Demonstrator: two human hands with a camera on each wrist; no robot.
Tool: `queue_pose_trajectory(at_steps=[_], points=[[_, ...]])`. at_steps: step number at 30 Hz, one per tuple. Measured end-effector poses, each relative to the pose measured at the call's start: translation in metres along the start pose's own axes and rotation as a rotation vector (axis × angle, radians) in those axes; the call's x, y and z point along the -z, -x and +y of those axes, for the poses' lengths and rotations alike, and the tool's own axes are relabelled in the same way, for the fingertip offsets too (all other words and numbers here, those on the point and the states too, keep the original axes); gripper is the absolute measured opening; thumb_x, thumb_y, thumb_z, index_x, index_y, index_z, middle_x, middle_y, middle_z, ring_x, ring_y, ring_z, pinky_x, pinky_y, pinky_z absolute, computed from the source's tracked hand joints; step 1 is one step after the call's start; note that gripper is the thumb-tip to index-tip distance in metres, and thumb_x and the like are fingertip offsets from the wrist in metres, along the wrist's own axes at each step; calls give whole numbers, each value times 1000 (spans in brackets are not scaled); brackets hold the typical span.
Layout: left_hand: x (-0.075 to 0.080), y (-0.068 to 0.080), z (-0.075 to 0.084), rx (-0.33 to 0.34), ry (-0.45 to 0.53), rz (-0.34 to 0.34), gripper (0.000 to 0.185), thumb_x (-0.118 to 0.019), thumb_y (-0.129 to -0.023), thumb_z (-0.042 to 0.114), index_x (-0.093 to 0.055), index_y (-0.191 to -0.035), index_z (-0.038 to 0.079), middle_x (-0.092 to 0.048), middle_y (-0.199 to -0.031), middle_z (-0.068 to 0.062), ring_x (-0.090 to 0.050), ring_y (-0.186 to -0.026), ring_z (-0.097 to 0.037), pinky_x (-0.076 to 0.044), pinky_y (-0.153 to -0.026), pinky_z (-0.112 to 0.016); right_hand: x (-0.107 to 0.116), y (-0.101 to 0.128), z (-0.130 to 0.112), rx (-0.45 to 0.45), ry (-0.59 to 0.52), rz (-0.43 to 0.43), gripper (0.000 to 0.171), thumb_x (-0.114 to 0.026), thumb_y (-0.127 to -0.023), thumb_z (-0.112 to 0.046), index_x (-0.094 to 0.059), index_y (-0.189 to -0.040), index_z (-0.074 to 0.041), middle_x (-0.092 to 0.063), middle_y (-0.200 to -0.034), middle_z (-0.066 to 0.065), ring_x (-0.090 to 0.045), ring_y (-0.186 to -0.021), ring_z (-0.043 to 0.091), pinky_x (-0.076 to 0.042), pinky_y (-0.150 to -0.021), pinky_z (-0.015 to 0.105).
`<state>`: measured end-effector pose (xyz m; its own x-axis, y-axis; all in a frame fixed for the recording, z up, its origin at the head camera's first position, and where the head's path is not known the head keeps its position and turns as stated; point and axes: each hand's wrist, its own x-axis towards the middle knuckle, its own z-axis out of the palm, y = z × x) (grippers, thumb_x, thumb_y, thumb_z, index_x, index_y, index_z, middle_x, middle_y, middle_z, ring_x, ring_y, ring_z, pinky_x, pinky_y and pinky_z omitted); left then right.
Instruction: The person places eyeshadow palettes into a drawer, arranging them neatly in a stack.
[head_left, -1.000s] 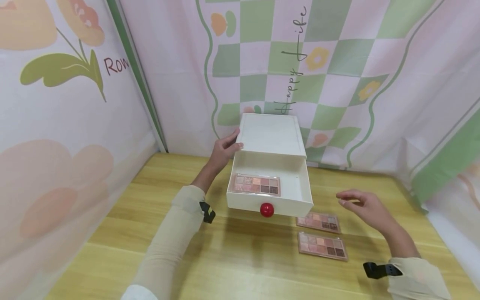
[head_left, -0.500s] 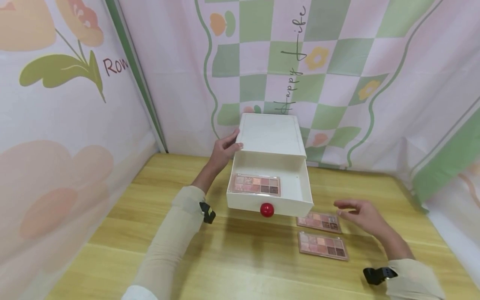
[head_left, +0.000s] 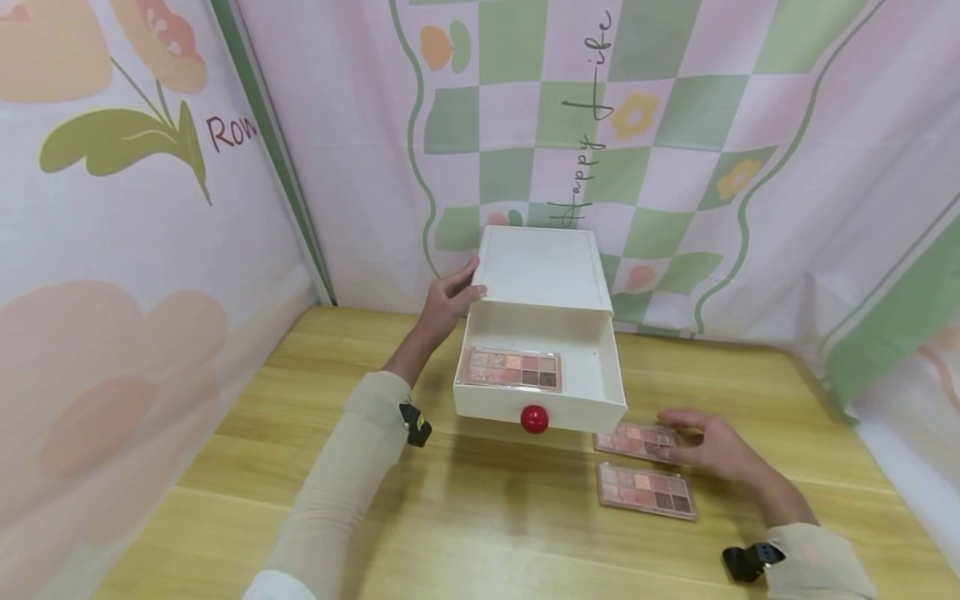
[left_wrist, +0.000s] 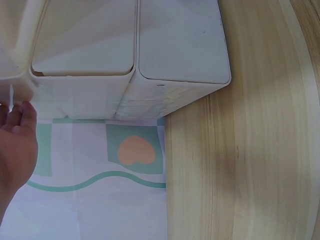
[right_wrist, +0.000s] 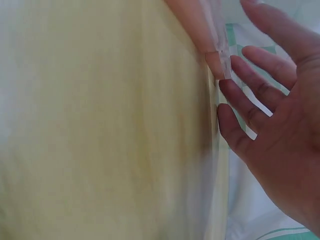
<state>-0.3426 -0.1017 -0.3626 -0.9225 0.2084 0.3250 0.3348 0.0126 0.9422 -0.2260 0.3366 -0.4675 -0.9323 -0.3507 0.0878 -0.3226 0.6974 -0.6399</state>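
The right hand (head_left: 712, 450) hovers low over the far eyeshadow palette (head_left: 636, 442), which lies flat on the bench (head_left: 480, 517) just to the right of the open drawer (head_left: 542, 383). The fingers are spread and nearly straight — they grip nothing, and whether the fingertips already touch the palette's right edge cannot be told from the head view. The right wrist view is blurred and shows only parted fingers (right_wrist: 250, 95) near a thin clear edge.

A second palette (head_left: 647, 492) lies on the bench just in front of the first, apart from it. A third palette (head_left: 512, 369) lies flat inside the drawer, toward its left side.

The left hand (head_left: 447, 300) rests against the left side of the white drawer box (head_left: 542, 267), thumb on the top edge and fingers curled round the corner, steadying the box. The drawer is pulled out toward the person, with a red knob (head_left: 534, 419) on its front.

Handling judgement: the palette appears thin, rigid and light, with a smooth, probably slippery lid. Lying flush on the bench, it offers little to grasp from above. The long edges are the suitable hold — thumb on one side, fingers on the opposite side. The pressed powder pans are likely fragile, so the palette should be kept level and set down without dropping.
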Motion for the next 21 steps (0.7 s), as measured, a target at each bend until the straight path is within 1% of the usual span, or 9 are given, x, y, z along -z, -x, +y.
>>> queue_pose_trajectory(at_steps=[2, 5, 7, 9, 11, 13, 14, 18, 21], points=[[0, 0, 0, 1, -6, 4, 63, -58, -96, 19, -38, -154, 5, -32, -167, -10, -37, -154, -25, -37, -125, -34, -1, 1, -1, -7, 20, -4, 60, -87, -78, -21, -65, -128, 5, -66, -130, 28, -58, -110, -5, -56, -90, 16], [-1, 0, 0, -1, -8, 8, 63, -59, -96, 18, -38, -154, 4, -32, -167, -10, -37, -154, -24, -37, -125, -34, -3, 2, -1, -19, 43, -20, 64, -87, -78, -25, -64, -130, 4, -63, -134, 28, -63, -120, 24, -56, -94, 20], [-1, 0, 0, -3, -7, 10, 63, -59, -96, 17, -38, -153, 4, -32, -167, -10, -37, -154, -24, -37, -125, -33, -3, 2, -2, -30, 56, -35, 66, -88, -77, -26, -63, -131, 3, -61, -136, 28, -61, -124, 41, -56, -97, 25], [-1, 0, 0, -4, -3, 9, 62, -59, -96, 17, -38, -153, 3, -32, -167, -10, -37, -153, -25, -38, -125, -34, -5, 2, -2, -27, 57, -46, 67, -88, -77, -26, -63, -131, 5, -60, -136, 30, -58, -125, 50, -58, -100, 36], [-1, 0, 0, -1, -4, 10, 62, -59, -96, 17, -39, -153, 4, -32, -167, -10, -38, -153, -25, -38, -125, -34, -6, 2, -2, -21, 67, -52, 67, -88, -77, -25, -63, -130, 6, -61, -135, 30, -57, -124, 52, -58, -101, 46], [-1, 1, 0, 1, -4, 11, 62, -59, -96, 17, -39, -153, 4, -32, -167, -9, -38, -153, -24, -38, -125, -34, -7, 2, -2, -15, 76, -50, 66, -88, -76, -24, -63, -129, 6, -61, -133, 29, -58, -123, 52, -59, -99, 45], [-1, 1, 0, 2, -5, 12, 62, -59, -96, 17, -39, -153, 4, -32, -167, -10, -38, -153, -24, -38, -125, -34, -7, 2, -1, -9, 81, -51, 65, -88, -76, -23, -64, -129, 6, -62, -132, 29, -58, -122, 51, -59, -98, 43], [-2, 2, 1, 1, -3, 16, 61, -59, -96, 15, -39, -153, 4, -33, -166, -10, -38, -153, -24, -38, -125, -33, -8, 2, 2, 1, 96, -45, 63, -89, -75, -21, -65, -128, 5, -64, -129, 26, -61, -119, 47, -54, -93, 19], [-2, 2, 2, 0, -2, 17, 60, -58, -97, 14, -40, -153, 3, -34, -166, -10, -38, -153, -24, -38, -124, -32, -8, 1, 4, 10, 105, -50, 62, -89, -75, -20, -65, -127, 5, -64, -128, 25, -61, -118, 46, -52, -91, 16]])
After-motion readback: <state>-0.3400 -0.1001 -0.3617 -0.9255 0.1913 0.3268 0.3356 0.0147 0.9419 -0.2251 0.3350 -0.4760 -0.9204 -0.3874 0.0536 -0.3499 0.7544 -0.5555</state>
